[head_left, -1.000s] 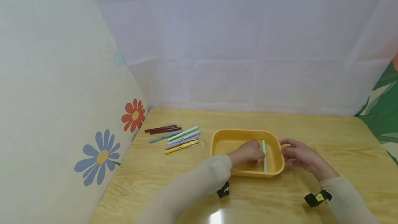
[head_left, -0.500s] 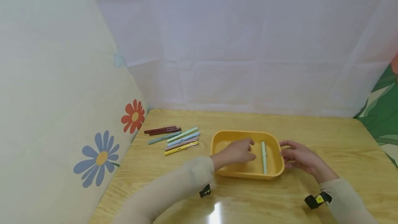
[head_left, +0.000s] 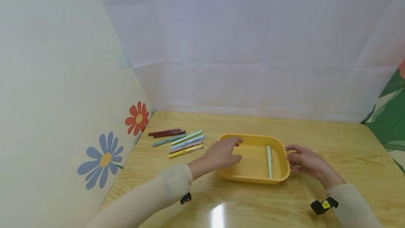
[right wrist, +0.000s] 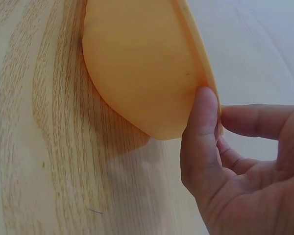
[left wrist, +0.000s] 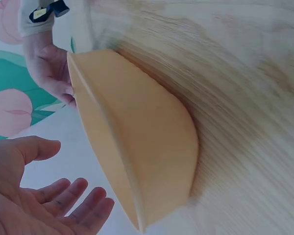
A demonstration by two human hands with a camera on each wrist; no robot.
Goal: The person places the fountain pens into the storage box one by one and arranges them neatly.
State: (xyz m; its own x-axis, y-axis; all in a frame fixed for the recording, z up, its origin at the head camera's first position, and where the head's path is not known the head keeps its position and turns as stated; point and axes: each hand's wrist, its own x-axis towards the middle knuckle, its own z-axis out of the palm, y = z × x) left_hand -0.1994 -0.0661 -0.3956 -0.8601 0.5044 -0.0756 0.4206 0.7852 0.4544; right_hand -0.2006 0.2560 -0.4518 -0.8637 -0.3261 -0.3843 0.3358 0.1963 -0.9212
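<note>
Tray exposed to trouble at both ends

At far left, two dark red pens, a teal pen, a light green pen, a light blue pen, a mauve pen and a yellow pen are crowded together; if one were picked at, others could be dragged or rolled across the desk, owing to that closeness. Further right, the tray could be knocked by the left hand, whose spread fingers are held low over that end, and swung round, since it is steadied from the opposite end alone. By such a jolt the pale green pen inside could be set rolling, as it is held by nothing. At far right, the tray could be tipped by the right hand if its rim were pressed or lifted, because only the edge is pinched.

As for position, the crowded pens are set left of both hands, untouched. The left hand is opened wide and nothing is held by it; whether the rim is brushed cannot be told. The pale green pen is laid across the tray's width, between the hands, nearer the right one. The tray's right rim is pinched between that hand's thumb and fingers.
</note>
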